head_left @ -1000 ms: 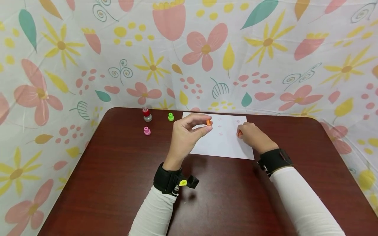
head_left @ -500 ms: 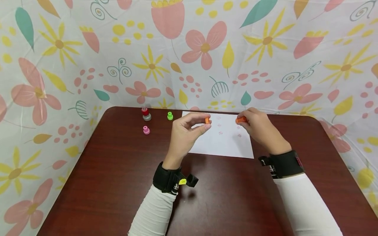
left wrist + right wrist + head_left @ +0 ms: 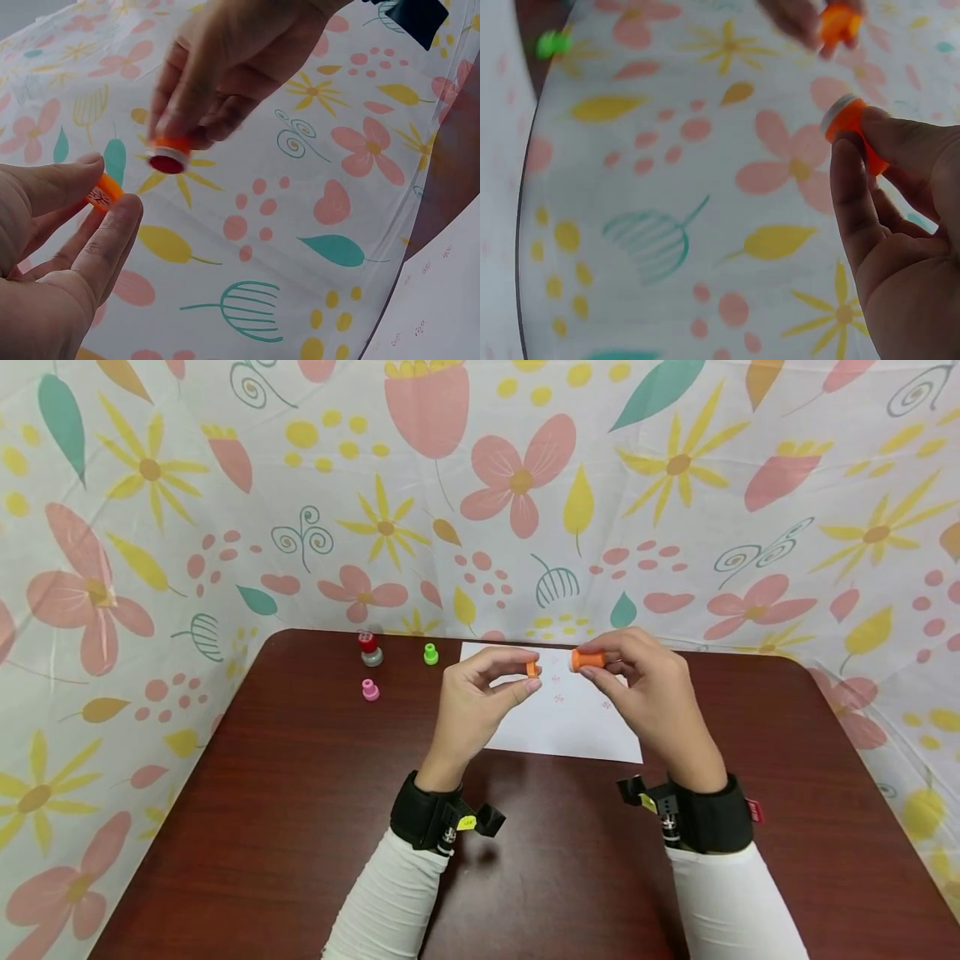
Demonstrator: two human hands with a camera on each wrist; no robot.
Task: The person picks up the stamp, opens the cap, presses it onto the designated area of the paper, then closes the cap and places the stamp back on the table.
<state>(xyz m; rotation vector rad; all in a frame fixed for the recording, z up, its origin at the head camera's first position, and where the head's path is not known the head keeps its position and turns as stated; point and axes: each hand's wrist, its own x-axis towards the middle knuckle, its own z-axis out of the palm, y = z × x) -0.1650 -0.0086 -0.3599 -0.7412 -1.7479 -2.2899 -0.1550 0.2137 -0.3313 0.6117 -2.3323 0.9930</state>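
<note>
My left hand [image 3: 476, 697] pinches a small orange cap [image 3: 532, 669] between thumb and fingers above the left part of a white sheet of paper [image 3: 562, 735]. A dark pattern shows on the cap [image 3: 103, 195] in the left wrist view. Across from it, my right hand [image 3: 656, 697] grips an orange toy stamp [image 3: 587, 661] by its body, tilted on its side with its end toward the cap. That end has a white rim and a red face, seen on the stamp [image 3: 169, 159] in the left wrist view. A gap separates cap and stamp. Small red prints mark the paper.
At the back left of the dark wooden table [image 3: 300, 793] stand a red-and-grey stamp [image 3: 370, 648], a green stamp-like piece [image 3: 431, 653] and a pink one [image 3: 371, 690]. A flower-patterned cloth [image 3: 517, 568] hangs behind the table's far edge.
My right hand has lifted the orange stamp off the paper, turned it sideways and brought it left toward the cap. My left hand has stayed nearly still with the cap.
</note>
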